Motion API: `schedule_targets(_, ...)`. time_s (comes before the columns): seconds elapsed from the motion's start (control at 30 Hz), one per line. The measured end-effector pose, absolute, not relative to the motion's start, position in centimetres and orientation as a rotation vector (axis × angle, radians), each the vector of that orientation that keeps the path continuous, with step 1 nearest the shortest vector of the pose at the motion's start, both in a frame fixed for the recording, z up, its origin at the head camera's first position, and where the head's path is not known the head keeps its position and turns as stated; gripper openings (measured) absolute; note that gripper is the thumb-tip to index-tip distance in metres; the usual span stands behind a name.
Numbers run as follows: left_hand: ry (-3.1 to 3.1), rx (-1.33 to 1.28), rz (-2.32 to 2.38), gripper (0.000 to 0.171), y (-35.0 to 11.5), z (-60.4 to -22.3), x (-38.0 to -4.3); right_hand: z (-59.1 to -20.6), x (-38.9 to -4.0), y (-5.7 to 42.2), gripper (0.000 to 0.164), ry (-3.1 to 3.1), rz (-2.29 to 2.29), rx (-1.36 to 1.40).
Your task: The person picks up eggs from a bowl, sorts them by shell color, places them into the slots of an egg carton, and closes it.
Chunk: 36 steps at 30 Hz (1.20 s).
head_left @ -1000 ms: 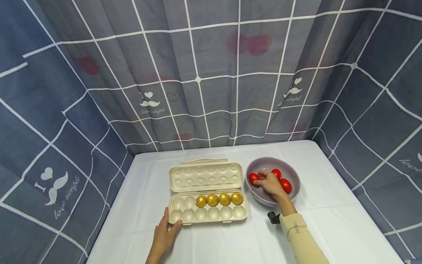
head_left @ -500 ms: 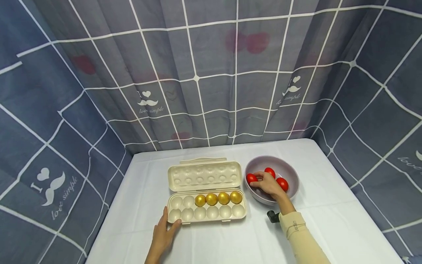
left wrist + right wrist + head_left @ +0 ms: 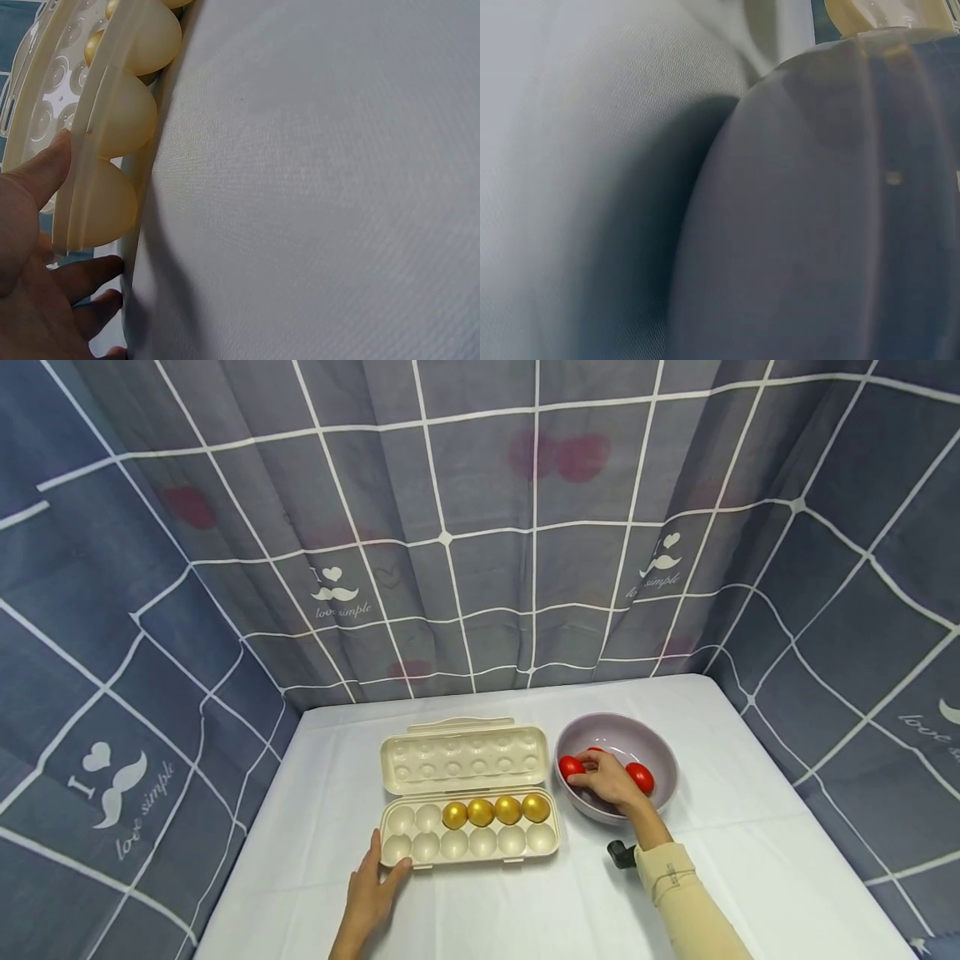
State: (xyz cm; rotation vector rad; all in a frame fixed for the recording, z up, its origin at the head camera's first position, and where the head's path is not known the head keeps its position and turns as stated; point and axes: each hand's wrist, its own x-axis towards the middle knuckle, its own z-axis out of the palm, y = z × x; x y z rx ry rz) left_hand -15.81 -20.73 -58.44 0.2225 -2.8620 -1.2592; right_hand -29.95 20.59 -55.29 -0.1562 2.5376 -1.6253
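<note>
At the front left corner of the cream egg carton, my left hand holds the edge between thumb and forefinger. The left wrist view shows its thumb on the carton rim; the other fingers spread below. Inside the mauve bowl, my right hand pinches a glossy red egg by the left wall. Another red egg lies to the right of the hand, and a third is mostly hidden behind the fingers. The right wrist view shows only the bowl's outer wall, no hand.
Several golden eggs sit in the carton's back row. The carton's lid is folded back behind it. A white cloth covers the table, with grey checked curtains around. A black wrist-camera mount hangs below the right wrist.
The red egg at the back of the bowl has rolled left, behind my right hand. That hand's fingers have drawn in around the left red egg. My left hand stays at the carton corner.
</note>
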Motion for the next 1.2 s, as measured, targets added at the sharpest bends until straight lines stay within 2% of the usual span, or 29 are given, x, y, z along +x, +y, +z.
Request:
schedule_targets(0.37, -2.861, 0.225, -1.269, 0.088, -20.5, -58.3, -15.9, -55.2, -29.8, 20.8, 0.044, 2.563, -1.772, -0.100)
schedule_targets(0.77, -2.870, 0.216, -1.271, 0.089, -20.6, -58.1, -15.9, -54.4, -28.6, 19.9, 0.051, 2.481, -2.076, -0.148)
schedule_targets(1.07, -2.890, 0.230, -1.261, 0.090, -20.8, -58.1, -15.8, -52.1, -26.2, 17.7, 0.045, 2.361, -2.251, -0.277)
schedule_targets(1.2, -2.887, 0.231, -1.281, 0.090, -20.7, -58.2, -15.8, -53.0, -25.8, 16.9, 0.046, 2.304, -2.315, -0.356)
